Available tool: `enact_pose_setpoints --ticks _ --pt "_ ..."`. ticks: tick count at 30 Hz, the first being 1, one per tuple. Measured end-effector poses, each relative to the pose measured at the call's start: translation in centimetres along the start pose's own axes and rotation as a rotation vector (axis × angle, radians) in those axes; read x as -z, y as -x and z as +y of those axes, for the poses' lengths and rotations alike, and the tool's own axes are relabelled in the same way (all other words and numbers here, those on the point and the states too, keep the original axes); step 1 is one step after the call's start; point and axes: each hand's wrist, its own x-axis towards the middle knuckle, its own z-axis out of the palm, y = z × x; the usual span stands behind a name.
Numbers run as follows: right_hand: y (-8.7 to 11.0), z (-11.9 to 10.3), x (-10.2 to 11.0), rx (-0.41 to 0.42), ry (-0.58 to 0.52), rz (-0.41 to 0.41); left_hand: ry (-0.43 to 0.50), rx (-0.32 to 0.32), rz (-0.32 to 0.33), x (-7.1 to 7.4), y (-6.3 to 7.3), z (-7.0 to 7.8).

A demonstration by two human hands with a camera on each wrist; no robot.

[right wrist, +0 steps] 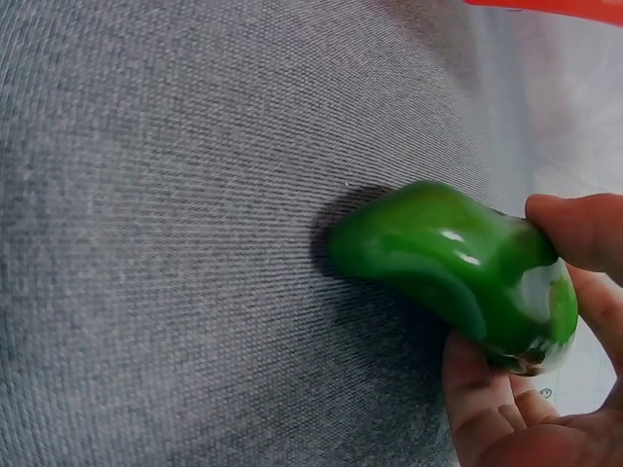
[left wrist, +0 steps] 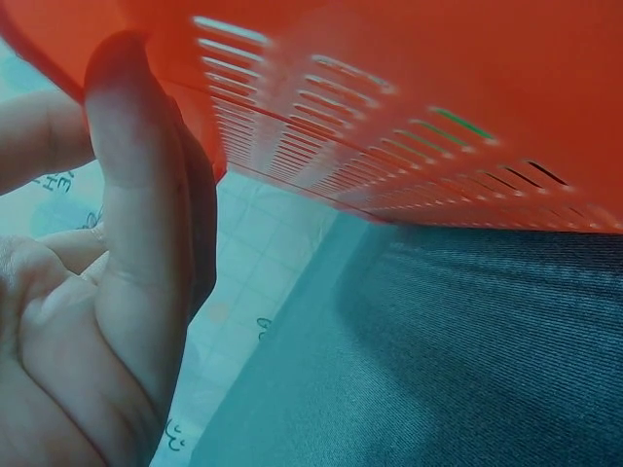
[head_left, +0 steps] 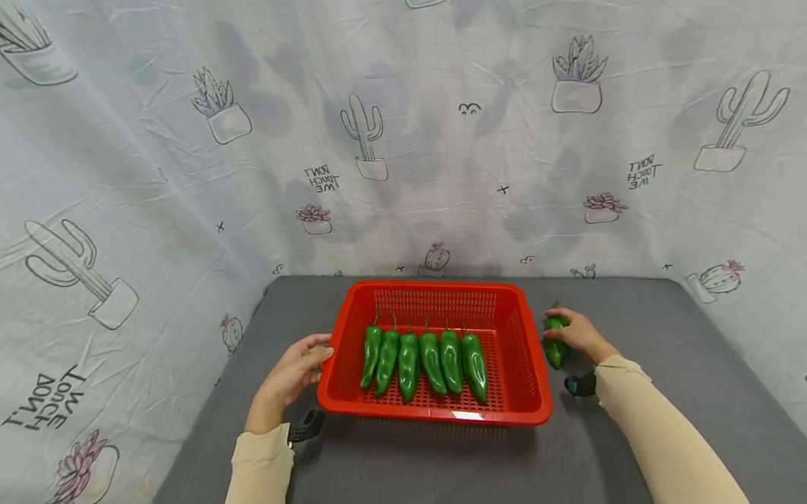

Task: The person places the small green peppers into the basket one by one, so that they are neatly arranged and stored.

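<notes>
A red plastic basket (head_left: 436, 421) with slotted walls stands in the middle of the grey table. Several green peppers (head_left: 409, 366) lie side by side inside it, stems toward the far wall. My left hand (head_left: 300, 364) touches the outside of the basket's left rim; in the left wrist view its thumb (left wrist: 141, 185) lies extended against the red plastic. To the right of the basket, my right hand (head_left: 579, 334) pinches another green pepper (right wrist: 448, 258) near its stem end, between thumb and fingers. That pepper's tapered tip points away from the palm, close over the grey cloth.
The grey tabletop (head_left: 415, 480) extends around the basket on all sides. A pale curtain (head_left: 439, 143) printed with cacti hangs behind the table and along its sides. Black straps are worn at both wrists, below the hands.
</notes>
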Motion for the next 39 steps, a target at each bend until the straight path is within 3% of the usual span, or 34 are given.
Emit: enact_pose_setpoints --ticks 10,19,25,30,39 --pt "0.9 0.3 -0.1 0.016 -0.048 -0.008 -0.006 0.031 0.011 -0.2 0.4 -0.3" --pt "1.1 -0.7 0.6 0.076 -0.166 0.061 0.004 0.013 -0.011 -0.2 0.3 -0.5" --pt "1.3 -2.3 1.6 0.104 -0.289 0.077 0.008 0.001 -0.027 -0.1 0.2 -0.4" --pt "1.5 -4.2 2.3 0.174 -0.376 0.065 0.006 -0.007 -0.020 -0.1 0.2 -0.2" --pt "1.7 -7.3 2.5 0.228 -0.448 0.027 0.000 -0.004 -0.015 0.0 0.0 0.0"
